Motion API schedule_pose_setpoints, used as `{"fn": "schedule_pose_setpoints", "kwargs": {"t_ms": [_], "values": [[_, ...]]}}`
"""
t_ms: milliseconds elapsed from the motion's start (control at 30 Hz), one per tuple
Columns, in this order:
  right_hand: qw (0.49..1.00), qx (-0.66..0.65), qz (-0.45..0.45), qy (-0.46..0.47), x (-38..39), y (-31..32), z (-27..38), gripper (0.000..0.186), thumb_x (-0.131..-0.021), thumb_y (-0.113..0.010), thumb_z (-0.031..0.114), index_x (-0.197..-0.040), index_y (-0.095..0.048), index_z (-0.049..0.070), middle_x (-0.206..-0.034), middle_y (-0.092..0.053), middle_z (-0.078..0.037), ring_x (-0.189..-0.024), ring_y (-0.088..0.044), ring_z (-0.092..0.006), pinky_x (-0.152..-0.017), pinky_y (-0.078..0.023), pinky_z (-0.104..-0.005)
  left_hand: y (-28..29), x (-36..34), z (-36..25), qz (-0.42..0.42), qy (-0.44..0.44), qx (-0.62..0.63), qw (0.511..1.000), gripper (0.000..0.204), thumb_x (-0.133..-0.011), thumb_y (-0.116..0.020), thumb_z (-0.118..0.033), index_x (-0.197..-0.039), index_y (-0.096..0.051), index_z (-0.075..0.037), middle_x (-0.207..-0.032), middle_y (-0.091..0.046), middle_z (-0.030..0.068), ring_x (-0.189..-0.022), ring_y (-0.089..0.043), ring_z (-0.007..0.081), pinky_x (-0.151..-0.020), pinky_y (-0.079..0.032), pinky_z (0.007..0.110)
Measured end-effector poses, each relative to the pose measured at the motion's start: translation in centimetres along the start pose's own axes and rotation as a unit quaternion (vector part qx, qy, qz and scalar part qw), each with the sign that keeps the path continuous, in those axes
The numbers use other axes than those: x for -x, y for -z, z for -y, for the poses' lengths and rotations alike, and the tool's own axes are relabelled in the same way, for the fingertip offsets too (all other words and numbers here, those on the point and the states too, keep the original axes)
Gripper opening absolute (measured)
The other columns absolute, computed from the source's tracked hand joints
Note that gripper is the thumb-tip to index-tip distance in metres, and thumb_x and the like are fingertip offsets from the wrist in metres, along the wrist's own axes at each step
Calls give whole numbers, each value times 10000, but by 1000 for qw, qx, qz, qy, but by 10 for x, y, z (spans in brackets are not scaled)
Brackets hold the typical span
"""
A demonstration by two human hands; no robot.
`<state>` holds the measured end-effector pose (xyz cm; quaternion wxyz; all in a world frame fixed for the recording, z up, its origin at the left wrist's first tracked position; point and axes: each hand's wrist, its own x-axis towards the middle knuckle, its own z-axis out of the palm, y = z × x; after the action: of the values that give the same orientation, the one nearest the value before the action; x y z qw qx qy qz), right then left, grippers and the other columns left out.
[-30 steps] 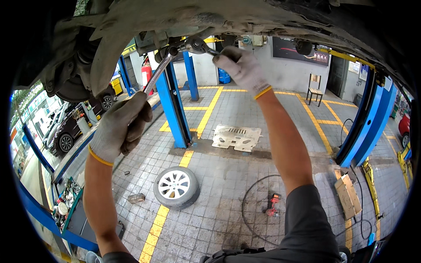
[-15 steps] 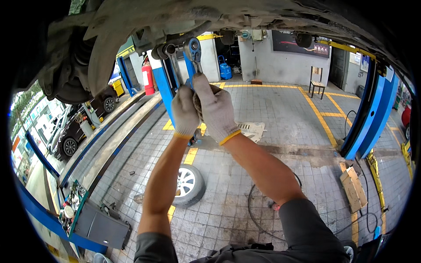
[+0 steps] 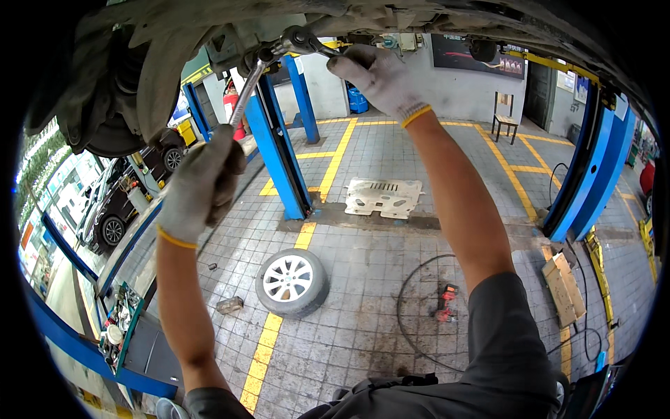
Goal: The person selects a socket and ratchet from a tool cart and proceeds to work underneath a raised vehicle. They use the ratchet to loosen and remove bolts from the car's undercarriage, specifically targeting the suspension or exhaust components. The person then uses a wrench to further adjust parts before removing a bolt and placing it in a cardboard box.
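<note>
Silver wrench (image 3: pixel 246 95), lower end invisible

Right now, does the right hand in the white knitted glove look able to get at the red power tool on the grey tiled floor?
Probably not: the right hand holds the dark metal ratchet up under the vehicle, and the red power tool lies far below, though nothing seems to cover it.
</note>
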<state>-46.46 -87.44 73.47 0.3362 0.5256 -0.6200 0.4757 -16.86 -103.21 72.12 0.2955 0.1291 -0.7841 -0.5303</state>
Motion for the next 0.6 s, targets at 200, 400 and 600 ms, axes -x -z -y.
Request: {"fn": "schedule_pose_setpoints", "kwargs": {"t_ms": [200, 400, 600], "values": [[979, -176, 6, -105, 18, -24, 4, 695, -840, -685, 745, -825, -758, 53, -672, -603, -3, -659, -540, -123, -586, -393, -310, -26, -3, 15, -73, -37, 33, 996, 592, -1064, -531, -593, -762, -572, -86, -455, -350, -52, -309, -272, 61, -302, -210, 255], [940, -271, -19, -206, 54, -48, 40, 743, -843, -699, 767, -719, -706, 35, -633, -602, -30, -603, -532, -129, -580, -424, -300, -44, -84, 144, -228, -376, -350, 827, 351, -1077, -586, -390, -998, -606, -49, -782, -613, 32, -652, -561, 114, -554, -443, 271], [887, -334, -73, -312, 80, -70, 94, 744, -877, -691, 734, -706, -699, 10, -618, -618, -76, -645, -582, -159, -651, -494, -338, -123, -127, 116, -113, -320, 88, 936, 436, -1107, -479, -450, -942, -585, -60, -754, -595, 17, -656, -535, 98, -570, -433, 289]]}}
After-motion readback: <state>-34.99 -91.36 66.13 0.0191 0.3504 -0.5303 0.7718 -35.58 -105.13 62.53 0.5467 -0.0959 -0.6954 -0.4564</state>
